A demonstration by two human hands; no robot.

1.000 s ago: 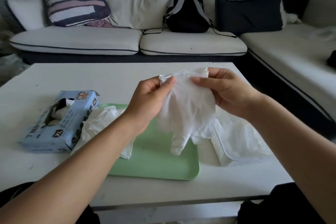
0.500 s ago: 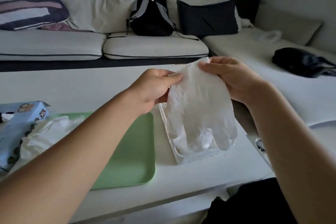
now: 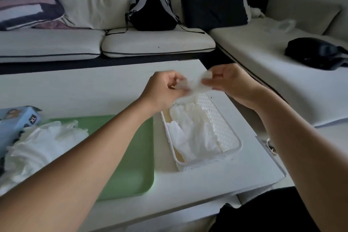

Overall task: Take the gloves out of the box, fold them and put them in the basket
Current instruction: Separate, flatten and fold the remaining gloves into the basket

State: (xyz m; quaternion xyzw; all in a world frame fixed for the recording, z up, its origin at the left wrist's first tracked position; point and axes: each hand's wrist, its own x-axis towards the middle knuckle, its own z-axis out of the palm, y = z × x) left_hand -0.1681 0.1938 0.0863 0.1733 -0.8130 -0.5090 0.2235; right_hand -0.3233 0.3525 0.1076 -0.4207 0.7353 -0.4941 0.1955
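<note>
head view shows both hands up over the far end of the basket, and that is what the next move hangs on: the glove they hold sits right above the basket, so it only needs to go down and a bit nearer. the left hand has its fingers curled and pinches the left end of the glove. the right hand pinches the right end. the glove looks bunched or partly folded between them, lying left to right, but it is blurry, so i cannot tell how neat the fold is. both hands are about as close to the basket, the left one a bit lower.

white gloves already lie inside the basket, long way near to far. i think one more will fit on top. nothing stands in the way.

left of the basket is a green tray. a loose pile of gloves lies on its left side, touching the blue box at the far left edge. all of this sits on a white table.
</note>
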